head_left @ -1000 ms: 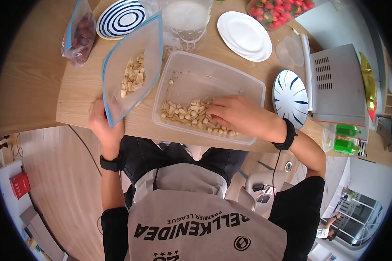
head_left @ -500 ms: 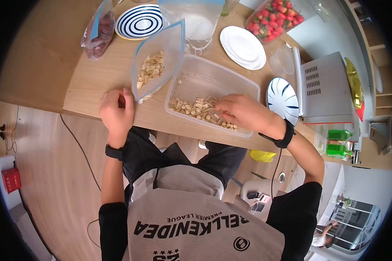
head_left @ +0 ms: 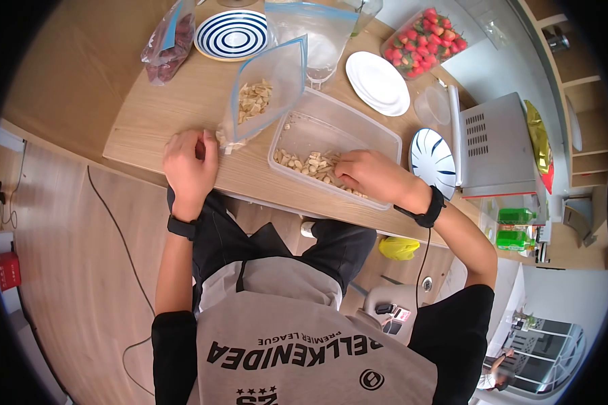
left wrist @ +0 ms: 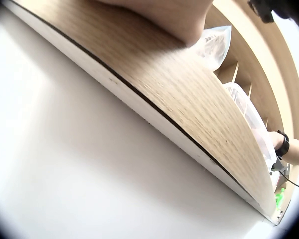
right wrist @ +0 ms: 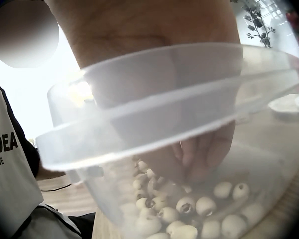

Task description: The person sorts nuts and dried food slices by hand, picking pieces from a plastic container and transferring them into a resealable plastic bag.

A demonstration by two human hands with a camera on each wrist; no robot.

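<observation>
My right hand [head_left: 375,175] reaches into the clear plastic tub [head_left: 331,124], fingers down among pale slices and round seeds [head_left: 312,164]. In the right wrist view, lotus seeds [right wrist: 205,205] show through the tub's wall [right wrist: 139,144], with the bunched fingertips right at them; I cannot tell whether they pinch any. My left hand [head_left: 190,165] rests near the table's front edge, fingers loosely curled, holding nothing. Just beside it stands an open zip bag [head_left: 277,77] with dry pale slices [head_left: 255,100] inside. The left wrist view shows only part of the left hand [left wrist: 169,20] on the wood.
Behind the zip bag stand a bag of dark red fruit [head_left: 171,50], a blue-ringed plate [head_left: 233,35] and another clear bag [head_left: 324,44]. White plates [head_left: 378,82], a box of strawberries [head_left: 425,42], a blue-striped dish [head_left: 432,158] and a grey appliance [head_left: 496,145] line the right side.
The head view has shifted, so the table's things sit further right and the tub looks smaller. The left hand, earlier at the zip bag's near corner, now rests beside it. The right hand stays in the tub.
</observation>
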